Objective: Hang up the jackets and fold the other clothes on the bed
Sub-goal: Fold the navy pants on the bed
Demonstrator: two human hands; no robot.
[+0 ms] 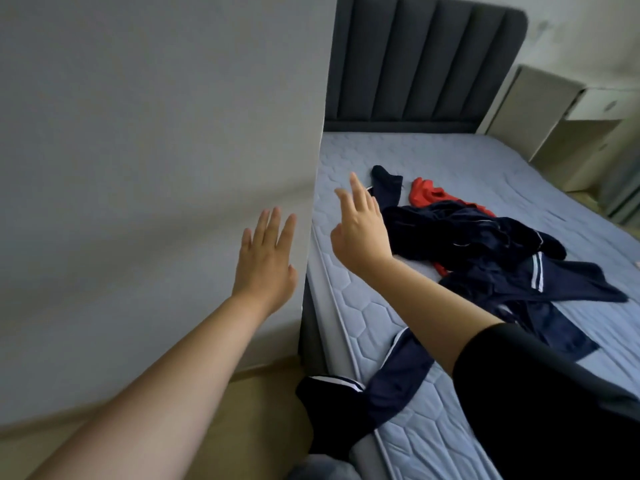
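Note:
A heap of dark navy clothes (485, 244) with white stripes lies on the bed's blue quilted mattress (433, 157). A red garment (429, 194) shows beneath it. One navy piece (391, 379) with white stripes hangs over the mattress's near edge. My left hand (266, 261) is stretched out with straight fingers by the edge of a large white panel (156, 150). My right hand (360, 226) is raised above the mattress edge, fingers spread, holding nothing, just left of the navy heap.
The white panel fills the left of the view and stands close against the bed's side. A dark padded headboard (415, 64) rises at the back. Pale cabinets (554, 109) stand at the far right. Light wooden floor (256, 410) shows below.

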